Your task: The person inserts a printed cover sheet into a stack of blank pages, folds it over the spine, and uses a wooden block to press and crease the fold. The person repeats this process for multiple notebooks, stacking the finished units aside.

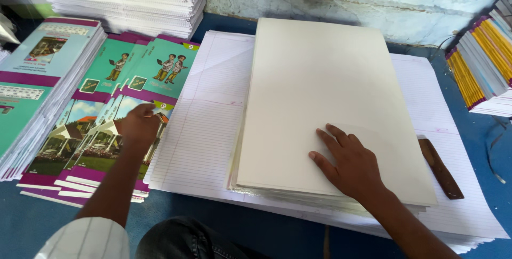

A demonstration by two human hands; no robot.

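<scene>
Already stacked: plain cream sheets (325,104) atop ruled paper (205,126) at desk centre.
Right hand (346,163) rests flat, released; left hand (140,124) pinches a printed cover (114,136), none laid on yet.

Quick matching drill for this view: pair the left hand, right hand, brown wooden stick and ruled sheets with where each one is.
1 left hand
2 right hand
3 brown wooden stick
4 ruled sheets

A under the blank cream stack
B flat on the blank cream stack
C on the green printed covers
D on the ruled sheets, right of the cream stack

Pairs: 1-C, 2-B, 3-D, 4-A
</scene>
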